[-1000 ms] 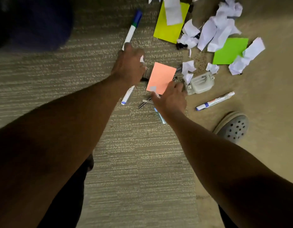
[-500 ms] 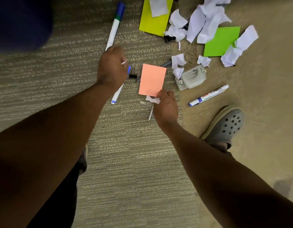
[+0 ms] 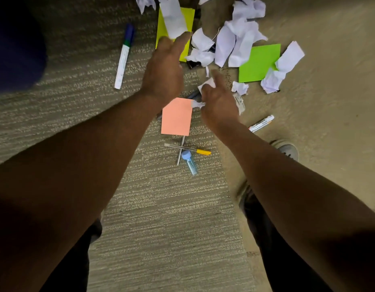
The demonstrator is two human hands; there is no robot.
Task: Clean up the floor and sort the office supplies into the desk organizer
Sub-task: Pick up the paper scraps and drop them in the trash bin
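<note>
My right hand (image 3: 219,106) is closed on small crumpled white paper scraps (image 3: 207,84), just right of an orange sticky note (image 3: 176,116) on the carpet. My left hand (image 3: 163,70) hovers with its fingers stretched out towards a yellow note (image 3: 187,15) and a white paper strip (image 3: 174,20); its back faces me and I see nothing in it. A pile of crumpled white paper (image 3: 239,39) lies beyond, partly over a green note (image 3: 259,62). A grey device (image 3: 240,103) is mostly hidden behind my right hand.
A blue-capped marker (image 3: 123,57) lies at the left and another marker (image 3: 261,123) at the right. Crossed pens (image 3: 182,148), one with a yellow cap, and a small blue tube (image 3: 189,162) lie nearer me. A grey shoe (image 3: 286,149) stands at the right, a dark blue object (image 3: 14,49) at the top left.
Both hands have lifted and moved forward towards the paper pile. My right hand now holds white scraps. My left hand has unclenched, and the view has shifted so that the pens below the orange note show.
</note>
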